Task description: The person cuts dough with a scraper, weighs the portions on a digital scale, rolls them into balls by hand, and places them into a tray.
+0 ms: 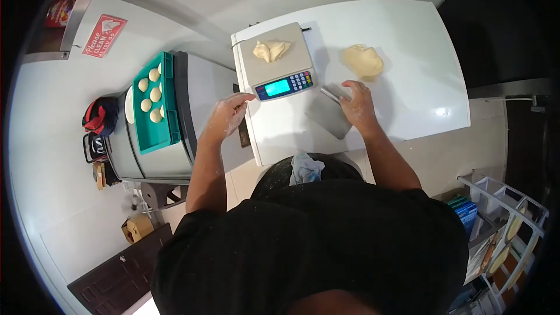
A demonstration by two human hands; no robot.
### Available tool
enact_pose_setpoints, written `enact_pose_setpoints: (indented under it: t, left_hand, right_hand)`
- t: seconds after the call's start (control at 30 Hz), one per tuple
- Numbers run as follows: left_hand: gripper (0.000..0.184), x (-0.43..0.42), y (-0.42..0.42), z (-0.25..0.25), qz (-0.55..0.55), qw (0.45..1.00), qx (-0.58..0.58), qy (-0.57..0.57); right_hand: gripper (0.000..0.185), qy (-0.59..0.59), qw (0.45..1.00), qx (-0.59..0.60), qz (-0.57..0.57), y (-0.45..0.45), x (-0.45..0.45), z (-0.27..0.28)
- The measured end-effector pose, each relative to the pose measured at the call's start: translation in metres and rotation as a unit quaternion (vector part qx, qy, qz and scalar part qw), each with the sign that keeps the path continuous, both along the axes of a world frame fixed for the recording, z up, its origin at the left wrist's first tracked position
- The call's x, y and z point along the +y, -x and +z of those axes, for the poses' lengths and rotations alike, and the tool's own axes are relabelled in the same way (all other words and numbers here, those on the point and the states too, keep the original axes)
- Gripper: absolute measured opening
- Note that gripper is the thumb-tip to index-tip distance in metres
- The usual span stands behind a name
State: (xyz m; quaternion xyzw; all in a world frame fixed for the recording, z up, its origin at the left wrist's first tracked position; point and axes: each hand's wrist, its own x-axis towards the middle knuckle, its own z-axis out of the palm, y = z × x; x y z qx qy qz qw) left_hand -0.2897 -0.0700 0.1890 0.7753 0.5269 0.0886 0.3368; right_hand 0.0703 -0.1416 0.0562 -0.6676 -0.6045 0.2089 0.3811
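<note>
My right hand [359, 107] grips the rolled handle of a metal dough scraper [328, 115], whose flat blade points toward me over the white table. Beyond this hand lies a flattened lump of dough [363, 62]. A digital scale [278, 77] with a lit display stands at the table's left side, and a torn piece of dough [271, 51] rests on its plate. My left hand [228, 116], dusted with flour, is beside the scale's front left corner. Its index finger reaches toward the scale, and nothing shows in its fingers; whether it touches the scale I cannot tell.
To the left, a green tray [157, 138] with several round dough balls [156, 94] sits on a grey-topped surface. The white table [423, 90] ends just in front of my body. A rack [496, 198] holding boxes stands low at the right.
</note>
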Motion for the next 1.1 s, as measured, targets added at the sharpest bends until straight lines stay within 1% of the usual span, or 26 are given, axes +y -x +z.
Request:
enact_pose_setpoints:
  t: [0.03,0.07,0.17,0.2,0.27,0.3,0.37,0.4,0.43,0.47,0.53,0.57,0.63,0.7,0.73,0.77,0.8,0.83,0.87,0.9,0.93,0.97,1.0,1.03,1.07,1.1]
  left_hand:
    - [0.025,0.005,0.003,0.0,0.011,1.0,-0.017,-0.003]
    - [0.025,0.009,0.007,0.001,0.021,0.999,-0.035,-0.006]
    - [0.027,0.021,0.007,-0.002,-0.014,0.999,-0.045,-0.01]
    - [0.027,0.028,0.007,-0.004,-0.031,0.998,-0.047,-0.01]
    - [0.028,0.041,0.012,-0.021,-0.03,0.997,-0.068,-0.026]
    - [0.028,0.048,0.014,-0.031,-0.029,0.996,-0.081,-0.036]
    - [0.028,0.069,0.016,-0.039,-0.036,0.993,-0.103,-0.045]
    - [0.029,0.082,0.015,-0.043,-0.017,0.994,-0.092,-0.053]
    - [0.03,0.094,0.014,-0.046,0.003,0.995,-0.082,-0.06]
    - [0.031,0.104,0.013,-0.05,0.024,0.995,-0.073,-0.067]
    - [0.031,0.115,0.016,-0.057,0.022,0.991,-0.112,-0.073]
    - [0.031,0.118,0.019,-0.059,0.023,0.987,-0.139,-0.08]
    - [0.031,0.12,0.02,-0.06,0.024,0.981,-0.174,-0.085]
    - [0.037,0.116,0.012,-0.056,-0.02,0.938,-0.216,-0.269]
    - [0.041,0.113,0.009,-0.057,-0.039,0.904,-0.233,-0.357]
    - [0.041,0.112,0.007,-0.059,-0.037,0.903,-0.239,-0.355]
    - [0.041,0.11,0.003,-0.062,-0.046,0.919,-0.269,-0.284]
    - [0.042,0.109,0.0,-0.064,-0.057,0.93,-0.297,-0.211]
    - [0.042,0.107,-0.004,-0.067,-0.068,0.934,-0.321,-0.138]
    - [0.042,0.104,-0.008,-0.069,-0.072,0.933,-0.324,-0.137]
    - [0.039,0.102,-0.012,-0.071,-0.055,0.915,-0.398,-0.039]
    - [0.035,0.101,-0.016,-0.068,-0.038,0.883,-0.464,0.06]
    - [0.032,0.099,-0.02,-0.065,-0.02,0.839,-0.521,0.158]
    - [0.032,0.097,-0.021,-0.063,-0.023,0.84,-0.518,0.156]
    - [0.026,0.093,-0.019,-0.05,-0.022,0.848,-0.501,0.173]
    - [0.021,0.089,-0.018,-0.037,-0.021,0.854,-0.484,0.189]
  right_hand:
    - [0.025,-0.118,0.991,-0.061,-0.015,0.007,0.01,0.006]
    - [0.025,-0.123,0.99,-0.066,-0.016,0.017,0.02,0.011]
    - [0.022,-0.034,0.996,0.036,0.077,0.051,0.057,0.03]
    - [0.022,-0.04,0.996,0.028,0.075,0.065,0.072,0.037]
    - [0.023,0.058,0.992,0.034,0.106,0.097,0.096,0.049]
    - [0.023,0.058,0.993,0.026,0.102,0.113,0.107,0.055]
    - [0.024,0.118,0.989,-0.065,0.068,0.145,0.128,0.07]
    - [0.025,0.15,0.981,-0.11,0.049,0.157,0.136,0.074]
    - [0.025,0.153,0.98,-0.119,0.041,0.166,0.143,0.072]
    - [0.026,0.12,0.98,-0.161,0.017,0.173,0.151,0.068]
    - [0.027,0.054,0.968,-0.243,-0.024,0.184,0.161,0.058]
    - [0.027,0.058,0.966,-0.252,-0.027,0.185,0.163,0.055]
    - [0.024,0.023,0.969,-0.247,-0.012,0.179,0.164,0.057]
    - [0.023,0.007,0.968,-0.252,-0.005,0.177,0.162,0.063]
    - [0.021,0.064,0.99,-0.123,-0.004,0.181,0.155,0.079]
    - [0.02,0.119,0.993,0.009,-0.004,0.184,0.148,0.096]
    - [0.019,0.171,0.975,0.142,-0.005,0.185,0.14,0.108]
    - [0.019,0.172,0.975,0.138,-0.009,0.184,0.135,0.115]
    - [0.016,0.17,0.965,0.198,0.0,0.181,0.128,0.121]
    - [0.014,0.166,0.951,0.26,0.008,0.177,0.122,0.126]
    - [0.012,0.159,0.933,0.322,0.016,0.172,0.115,0.132]
    - [0.012,0.154,0.934,0.322,0.014,0.166,0.11,0.141]
    - [0.01,0.15,0.918,0.367,0.02,0.158,0.103,0.149]
    - [0.009,0.147,0.899,0.411,0.029,0.151,0.097,0.156]
    - [0.009,0.144,0.878,0.455,0.038,0.145,0.091,0.158]
    - [0.009,0.14,0.877,0.459,0.039,0.139,0.086,0.158]
